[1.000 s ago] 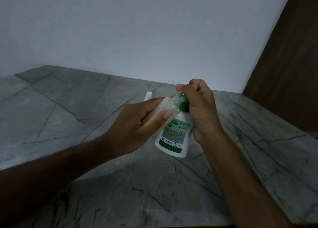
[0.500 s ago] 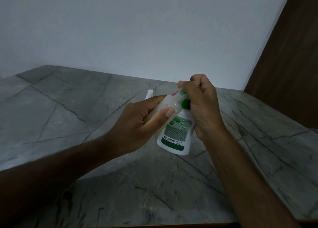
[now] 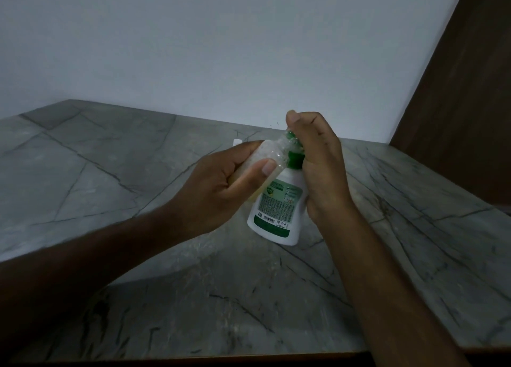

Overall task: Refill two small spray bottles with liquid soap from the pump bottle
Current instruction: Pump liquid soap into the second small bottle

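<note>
The left hand [image 3: 221, 189] grips the tilted spray bottle [image 3: 272, 156], its mouth under the pump bottle [image 3: 279, 209] nozzle, which the right hand [image 3: 318, 162] clasps.

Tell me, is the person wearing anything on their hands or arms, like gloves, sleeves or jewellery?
Nothing shows. The left hand and right hand are bare, with no gloves and no visible rings. Both forearms are uncovered from wrist to the picture's edge: no sleeves, watch or bracelet in view. The fingernails look short and unpainted. The light is dim, so fine details could be missed.
</note>
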